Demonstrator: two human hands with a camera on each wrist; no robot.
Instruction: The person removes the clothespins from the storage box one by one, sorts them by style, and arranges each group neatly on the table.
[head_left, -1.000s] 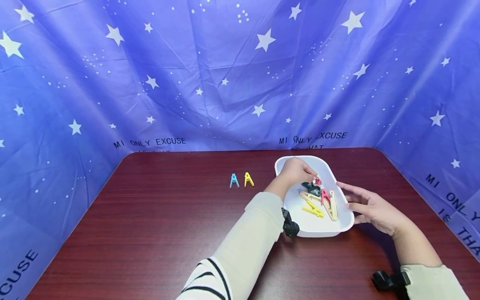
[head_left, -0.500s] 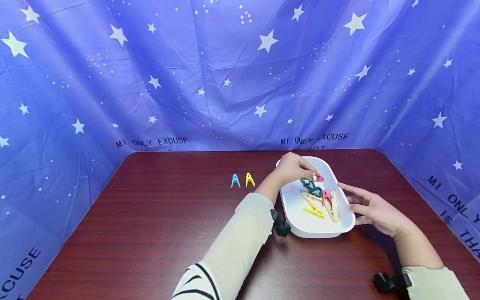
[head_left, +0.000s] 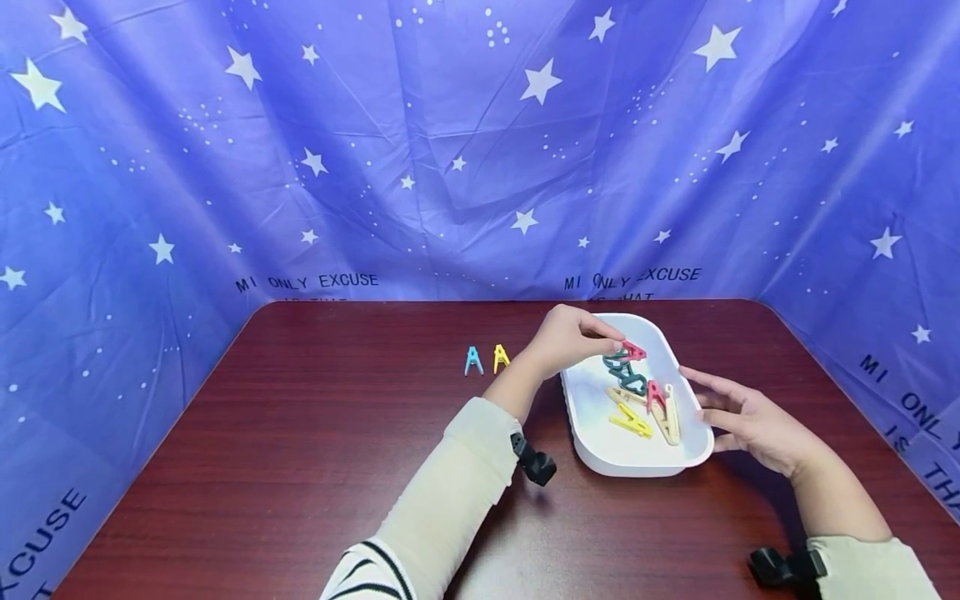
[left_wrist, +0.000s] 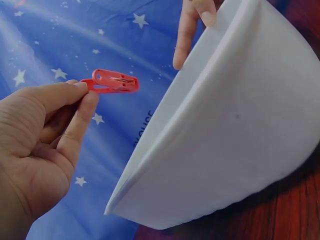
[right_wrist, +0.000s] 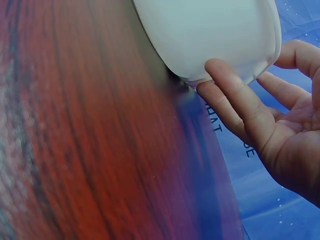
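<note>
My left hand (head_left: 564, 340) pinches a red clothespin (left_wrist: 116, 81) between thumb and finger by one end. In the head view it is over the far left part of a white plastic basin (head_left: 636, 469). Inside the basin lie dark green clips (head_left: 630, 382), a second red clothespin (head_left: 655, 395), a yellow clothespin (head_left: 632, 422) and cream-coloured clothespins (head_left: 672, 414). My right hand (head_left: 752, 423) rests against the basin's right side with fingers extended; in the right wrist view its fingertips (right_wrist: 218, 67) touch the outer wall.
A blue clothespin (head_left: 473, 361) and another yellow clothespin (head_left: 501, 358) stand side by side on the dark red wooden table (head_left: 300, 450), left of the basin. A blue star-patterned cloth (head_left: 420, 225) hangs behind and around the table.
My left hand has drawn back to the left with the red clothespin, away from the basin's middle, uncovering more of the green clips. The right hand stays at the basin's side.
</note>
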